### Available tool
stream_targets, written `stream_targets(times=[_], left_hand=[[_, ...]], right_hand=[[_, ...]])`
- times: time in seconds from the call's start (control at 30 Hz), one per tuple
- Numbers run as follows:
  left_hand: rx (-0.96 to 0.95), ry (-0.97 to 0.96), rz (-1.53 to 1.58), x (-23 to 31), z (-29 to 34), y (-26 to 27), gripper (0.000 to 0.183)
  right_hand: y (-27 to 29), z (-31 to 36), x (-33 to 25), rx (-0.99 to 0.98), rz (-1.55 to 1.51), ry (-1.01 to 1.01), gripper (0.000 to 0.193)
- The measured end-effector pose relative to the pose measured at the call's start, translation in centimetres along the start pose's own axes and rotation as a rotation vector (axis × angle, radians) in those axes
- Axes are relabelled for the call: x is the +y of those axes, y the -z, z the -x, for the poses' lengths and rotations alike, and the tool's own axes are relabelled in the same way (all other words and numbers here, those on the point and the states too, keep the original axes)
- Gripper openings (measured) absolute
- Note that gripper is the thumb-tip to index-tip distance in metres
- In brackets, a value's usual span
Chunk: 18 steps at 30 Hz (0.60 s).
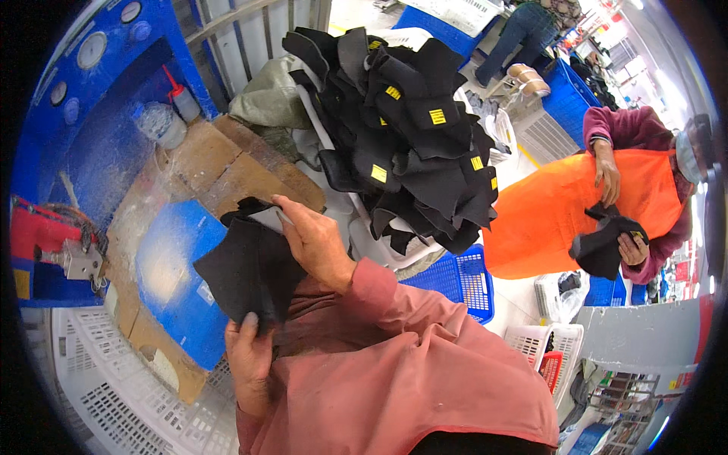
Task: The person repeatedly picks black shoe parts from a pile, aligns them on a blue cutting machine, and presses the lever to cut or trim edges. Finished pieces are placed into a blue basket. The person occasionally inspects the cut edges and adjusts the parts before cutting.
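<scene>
Your left fingers (249,329) pinch the black piece (246,265) below; your right fingers (296,211) grip its upper edge. This likely spreads it.

By the fingers (299,213) of two hands, one left hand (249,358) and one right hand (318,241), one black piece (246,265) is held left of the heap (425,144). In the heap, pieces are piled too thickly to be counted; on it, at least seven yellow labels (437,116) are seen. Left of it, three round gauges (92,50), one red-tipped bottle (185,105), one tub (168,130) and one blue sheet (182,254) are counted; right of it, two other people (644,129).
</scene>
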State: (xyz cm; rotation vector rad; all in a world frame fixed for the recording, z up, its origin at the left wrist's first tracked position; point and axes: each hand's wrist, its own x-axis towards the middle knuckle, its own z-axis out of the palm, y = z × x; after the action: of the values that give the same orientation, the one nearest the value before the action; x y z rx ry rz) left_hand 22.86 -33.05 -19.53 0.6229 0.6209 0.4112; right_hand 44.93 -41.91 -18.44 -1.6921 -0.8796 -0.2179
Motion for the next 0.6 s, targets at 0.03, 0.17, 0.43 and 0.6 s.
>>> stream_targets(times=[0.03,0.17,0.43,0.6], left_hand=[[0.015,-0.012,-0.034,-0.2,-0.2,-0.1,0.033],[0.148,-0.190,-0.221,0.9,-1.8,0.4,0.029],[0.312,-0.510,-0.564,2.9,-3.5,3.6,0.027],[0.234,-0.389,-0.558,3.1,-4.5,3.2,0.025]], right_hand=[[0.0,0.0,0.1,-0.013,0.004,0.000,0.033],[-0.1,0.5,0.6,0.025,-0.127,-0.118,0.026],[0.2,-0.1,1.7,-0.200,-0.562,-0.531,0.016],[2.3,-0.6,-1.6,-0.192,-0.053,-0.011,0.027]])
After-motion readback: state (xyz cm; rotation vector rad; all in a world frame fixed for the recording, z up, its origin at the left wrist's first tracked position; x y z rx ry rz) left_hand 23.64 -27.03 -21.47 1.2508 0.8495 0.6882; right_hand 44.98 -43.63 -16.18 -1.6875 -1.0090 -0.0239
